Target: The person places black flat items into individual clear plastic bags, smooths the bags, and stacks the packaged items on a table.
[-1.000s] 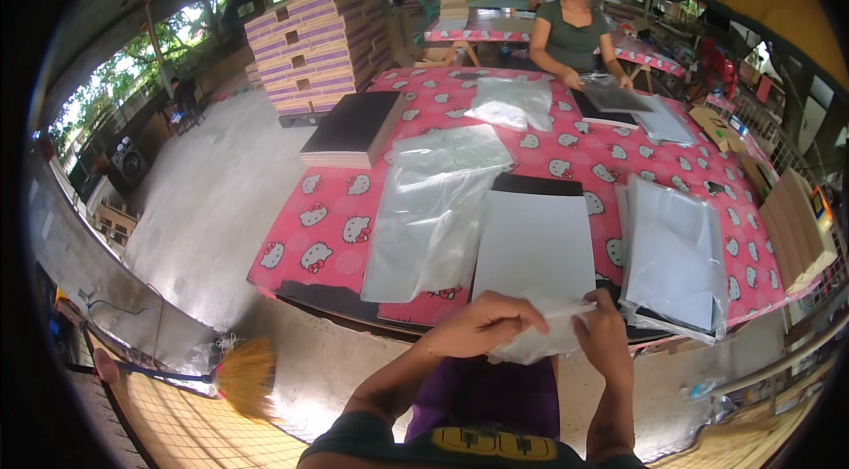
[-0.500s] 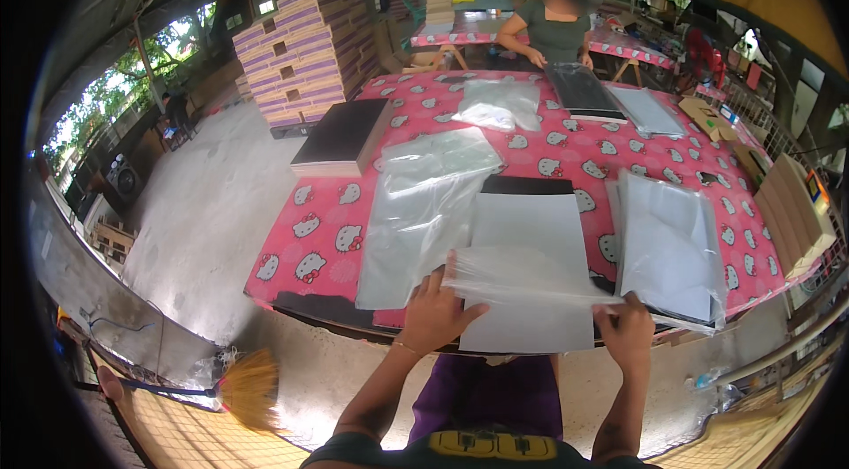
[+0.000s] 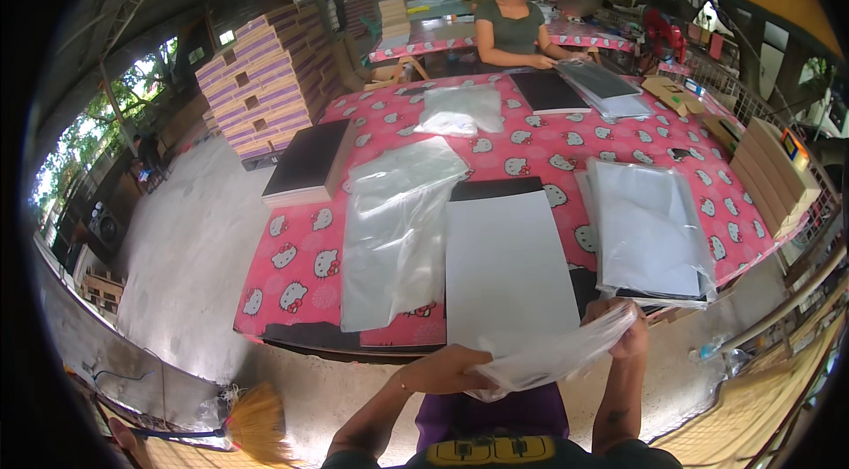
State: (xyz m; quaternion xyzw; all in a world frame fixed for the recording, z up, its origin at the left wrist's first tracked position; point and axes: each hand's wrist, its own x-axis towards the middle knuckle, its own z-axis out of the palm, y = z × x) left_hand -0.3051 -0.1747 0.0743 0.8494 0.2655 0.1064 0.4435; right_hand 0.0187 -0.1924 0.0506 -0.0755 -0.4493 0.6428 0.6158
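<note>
A clear plastic bag is stretched between my two hands at the near edge of the table. My left hand pinches its left end. At the other end my right hand grips the plastic, which partly hides its fingers. Beneath and beyond the bag lies a white sheet, with a black board showing past its far edge. Flat clear plastic bags are piled to its left. On the right rests a stack of white sheets in clear plastic.
A black-topped stack stands at the table's left. Crumpled plastic and a black board lie farther back. Across the table, a co-worker handles a plastic-covered board. Cardboard pieces line the right edge; stacked boxes rise behind left.
Both hands have drawn the plastic bag toward me, over the white sheet's near end. The co-worker has moved a plastic-covered board rightward, baring a black one. My view has shifted right.
</note>
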